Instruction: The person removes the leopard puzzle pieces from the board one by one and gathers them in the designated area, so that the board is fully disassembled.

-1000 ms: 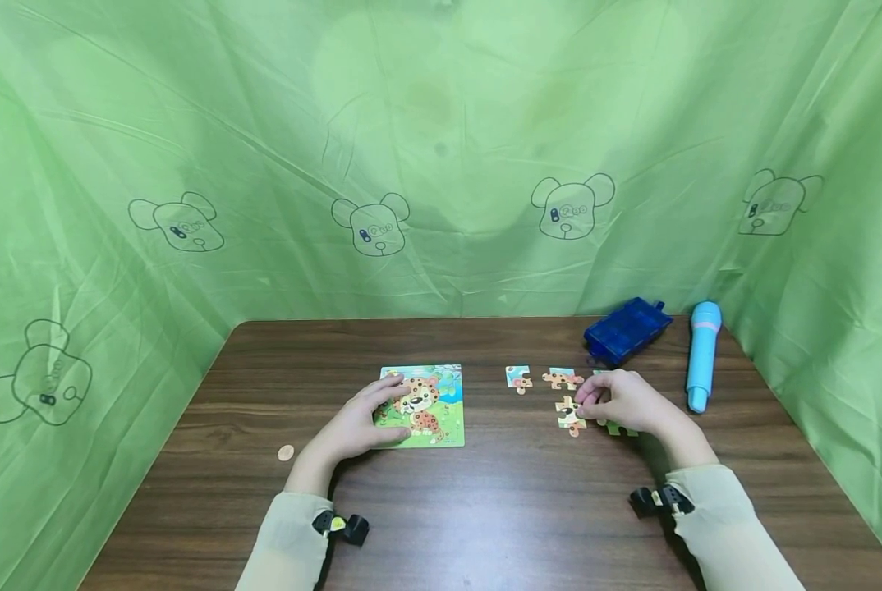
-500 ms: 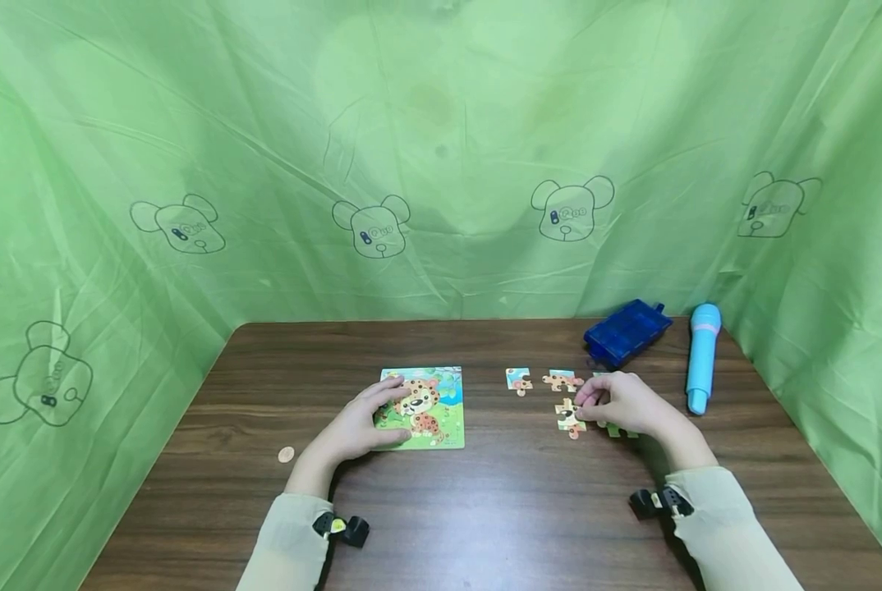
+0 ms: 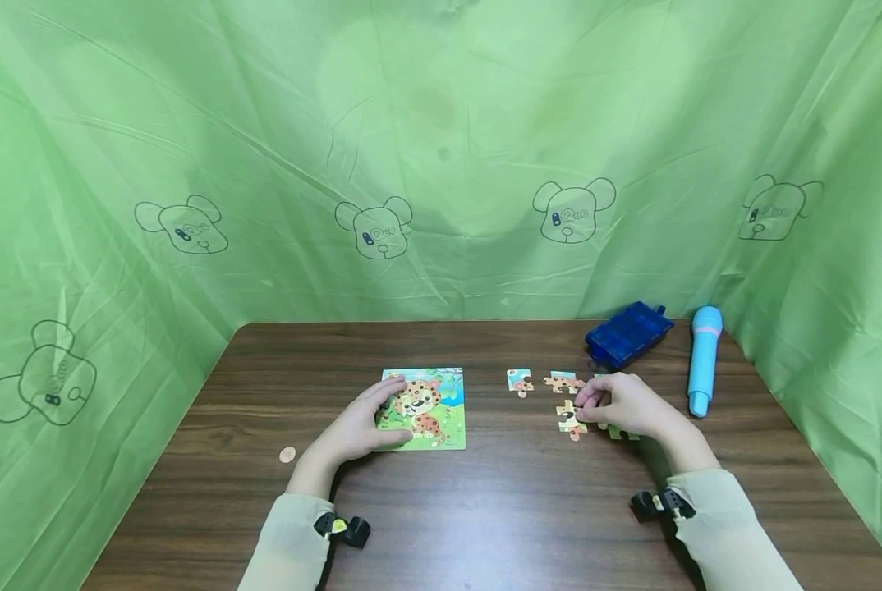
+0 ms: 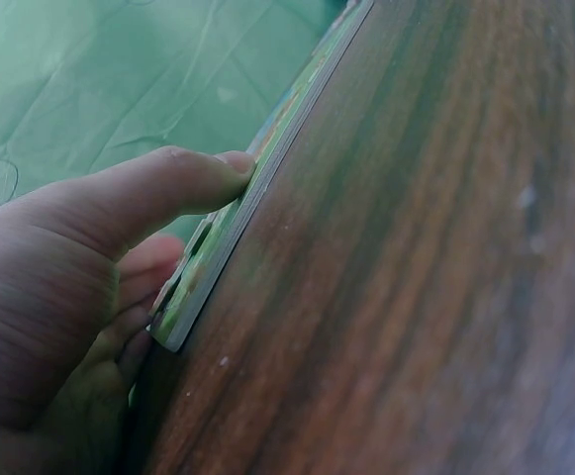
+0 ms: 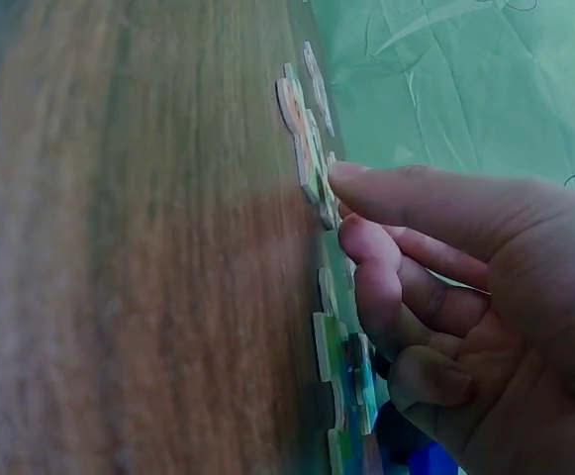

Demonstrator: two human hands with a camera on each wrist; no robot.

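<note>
My left hand (image 3: 356, 419) rests over the left side of a square puzzle board (image 3: 441, 406) with a spotted cartoon leopard on it. Its thumb lies along the board's near edge in the left wrist view, and the fingers reach to the far side. On the right, my right hand (image 3: 622, 402) pinches the right edge of a jigsaw piece (image 3: 570, 420) between thumb and forefinger, low at the table. Behind that piece lie a second spotted piece (image 3: 562, 382) and a blue-and-pink one (image 3: 519, 380). Green pieces (image 3: 618, 432) show partly from under the right hand.
A translucent blue box (image 3: 628, 334) and a light blue toy microphone (image 3: 704, 361) sit at the back right of the wooden table (image 3: 441, 509). A small round disc (image 3: 287, 455) lies left of the left hand. Green curtain (image 3: 441, 164) surrounds the table.
</note>
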